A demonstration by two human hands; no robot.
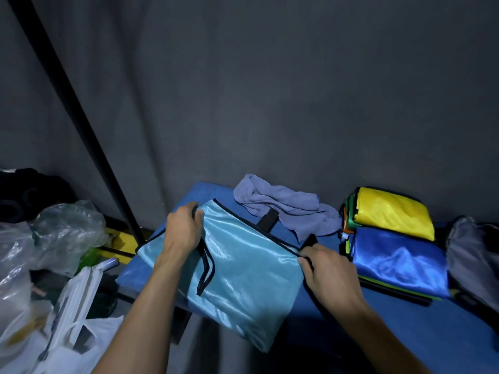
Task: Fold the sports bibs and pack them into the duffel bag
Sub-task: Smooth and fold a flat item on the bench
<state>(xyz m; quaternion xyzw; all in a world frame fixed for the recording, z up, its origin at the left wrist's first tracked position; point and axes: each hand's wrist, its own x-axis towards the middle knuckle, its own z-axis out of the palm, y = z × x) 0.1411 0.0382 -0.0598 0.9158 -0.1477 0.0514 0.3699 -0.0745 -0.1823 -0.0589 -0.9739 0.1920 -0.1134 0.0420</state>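
Note:
A light blue sports bib (243,271) with black trim lies spread on the blue table (421,333), its near end hanging over the front edge. My left hand (183,230) grips its far left corner. My right hand (326,271) pinches its right edge at the black trim. To the right sits a stack of folded bibs, with a royal blue bib (399,260) in front and a yellow bib (391,211) behind. A grey fabric bag (469,255), possibly the duffel, shows at the right edge, partly cut off.
A crumpled purple-grey towel (280,206) lies at the back of the table. Several plastic bags (48,252) crowd the floor at left. A black pole (75,117) leans across a grey curtain behind.

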